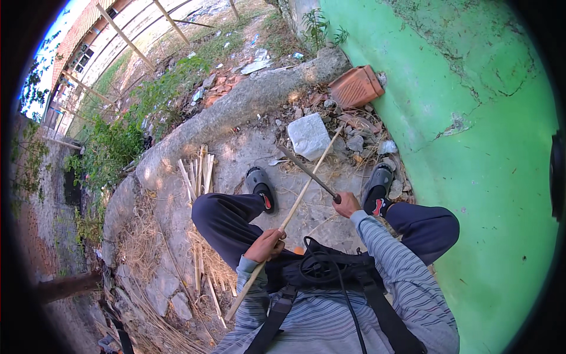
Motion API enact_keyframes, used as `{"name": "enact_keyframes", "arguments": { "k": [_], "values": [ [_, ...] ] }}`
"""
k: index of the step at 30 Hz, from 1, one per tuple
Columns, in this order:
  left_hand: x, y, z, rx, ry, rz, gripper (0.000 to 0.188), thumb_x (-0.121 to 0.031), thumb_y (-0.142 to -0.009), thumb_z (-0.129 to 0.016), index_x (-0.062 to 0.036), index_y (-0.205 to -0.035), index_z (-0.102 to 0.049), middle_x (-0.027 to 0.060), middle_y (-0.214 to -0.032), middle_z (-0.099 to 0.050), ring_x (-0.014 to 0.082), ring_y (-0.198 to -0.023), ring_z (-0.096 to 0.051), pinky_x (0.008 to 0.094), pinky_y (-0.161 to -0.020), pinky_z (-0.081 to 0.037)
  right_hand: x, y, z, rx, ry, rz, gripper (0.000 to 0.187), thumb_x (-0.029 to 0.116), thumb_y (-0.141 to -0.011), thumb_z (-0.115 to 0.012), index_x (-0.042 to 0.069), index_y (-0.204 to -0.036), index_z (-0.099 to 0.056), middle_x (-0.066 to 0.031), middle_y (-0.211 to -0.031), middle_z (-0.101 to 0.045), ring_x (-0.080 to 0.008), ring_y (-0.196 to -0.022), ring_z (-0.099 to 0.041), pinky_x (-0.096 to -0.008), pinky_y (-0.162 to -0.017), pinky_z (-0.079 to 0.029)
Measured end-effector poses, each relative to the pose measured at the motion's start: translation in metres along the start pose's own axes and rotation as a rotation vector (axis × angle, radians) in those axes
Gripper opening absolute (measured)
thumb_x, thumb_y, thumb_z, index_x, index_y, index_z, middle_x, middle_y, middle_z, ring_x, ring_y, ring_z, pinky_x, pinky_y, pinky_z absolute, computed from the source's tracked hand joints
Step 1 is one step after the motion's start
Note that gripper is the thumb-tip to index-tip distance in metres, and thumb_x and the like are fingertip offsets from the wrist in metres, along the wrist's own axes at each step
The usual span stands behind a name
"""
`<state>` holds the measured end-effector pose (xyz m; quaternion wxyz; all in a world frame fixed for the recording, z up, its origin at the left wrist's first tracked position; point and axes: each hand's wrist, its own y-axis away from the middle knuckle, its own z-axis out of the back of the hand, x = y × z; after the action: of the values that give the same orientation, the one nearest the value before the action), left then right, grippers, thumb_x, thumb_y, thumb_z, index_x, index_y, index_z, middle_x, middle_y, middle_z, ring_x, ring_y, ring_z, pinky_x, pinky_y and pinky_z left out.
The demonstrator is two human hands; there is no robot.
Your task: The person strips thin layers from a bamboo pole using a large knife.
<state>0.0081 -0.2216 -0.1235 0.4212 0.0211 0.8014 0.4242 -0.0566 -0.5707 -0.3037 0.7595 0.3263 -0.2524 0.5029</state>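
Observation:
My left hand [266, 245] is closed round a long pale bamboo strip [299, 200]. The strip slants from beside my left forearm up to a white block on the ground, where its far end lies over the block's right side. In my right hand [347, 205] is a knife [309, 173], gripped by its dark handle, the narrow blade pointing up and left. Blade and strip cross just in front of the white block [308, 136]; whether they touch I cannot tell.
Split bamboo strips [203, 171] and shavings [218, 268] lie by my left leg. A low curved concrete edge [236, 106] runs beyond my feet. An orange hollow brick [356, 87] and rubble rest by the green wall [471, 177] on the right. A plastic fork [276, 162] lies near my left shoe.

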Motion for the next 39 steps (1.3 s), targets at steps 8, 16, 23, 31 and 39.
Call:
{"name": "enact_keyframes", "arguments": {
  "k": [8,16,23,31,39],
  "values": [
    [0.001,-0.003,-0.01,0.011,0.0,-0.006,0.034,-0.035,-0.115,-0.036,-0.0068,-0.113,-0.053,-0.002,-0.056,-0.039,0.009,-0.038,-0.034,0.0256,-0.038,-0.028,-0.007,-0.02,-0.004,-0.1,0.038,-0.261,0.026,0.026,-0.083,-0.069,0.002,-0.092,-0.075,-0.0246,-0.088,-0.073,-0.0452,-0.088,-0.071,-0.051,-0.08,-0.055],
    [-0.027,0.012,-0.023,-0.132,0.212,-0.137,0.049,-0.04,-0.114,-0.035,-0.0053,-0.143,-0.052,0.0036,-0.062,-0.045,0.0119,-0.04,-0.037,0.0266,-0.042,-0.033,-0.011,-0.02,0.001,-0.043,-0.067,-0.185,0.04,0.041,-0.085,-0.077,0.002,-0.092,-0.075,-0.0227,-0.087,-0.074,-0.0427,-0.087,-0.073,-0.0491,-0.08,-0.056],
    [-0.037,-0.008,-0.014,0.421,0.589,-0.819,0.058,-0.048,-0.095,-0.042,0.0014,-0.123,-0.055,0.0075,-0.079,-0.05,0.0199,-0.072,-0.046,0.0343,-0.073,-0.037,0.02,-0.031,0.021,-0.113,-0.168,-0.074,0.049,0.049,-0.086,-0.079,0.0,-0.085,-0.073,-0.0224,-0.081,-0.073,-0.0398,-0.078,-0.073,-0.0471,-0.073,-0.055],
    [-0.078,0.007,-0.06,-0.067,-0.064,-0.906,0.058,-0.048,-0.096,-0.063,0.0008,-0.127,-0.055,0.0078,-0.086,-0.06,0.0178,-0.071,-0.053,0.033,-0.07,-0.041,0.026,-0.004,0.029,-0.045,-0.291,-0.195,0.049,0.048,-0.087,-0.08,0.0,-0.083,-0.072,-0.0178,-0.071,-0.071,-0.0348,-0.068,-0.071,-0.0452,-0.067,-0.054],
    [-0.133,0.068,-0.073,-0.301,-0.052,-1.139,0.06,-0.062,-0.099,-0.055,-0.0115,-0.072,-0.037,0.0091,-0.044,-0.051,0.0151,-0.041,-0.04,0.028,-0.068,-0.041,0.087,0.05,0.054,-0.008,-0.353,-0.099,0.047,0.042,-0.089,-0.08,-0.003,-0.079,-0.068,-0.0119,-0.067,-0.067,-0.0261,-0.066,-0.068,-0.0402,-0.066,-0.053]
  ]
}}
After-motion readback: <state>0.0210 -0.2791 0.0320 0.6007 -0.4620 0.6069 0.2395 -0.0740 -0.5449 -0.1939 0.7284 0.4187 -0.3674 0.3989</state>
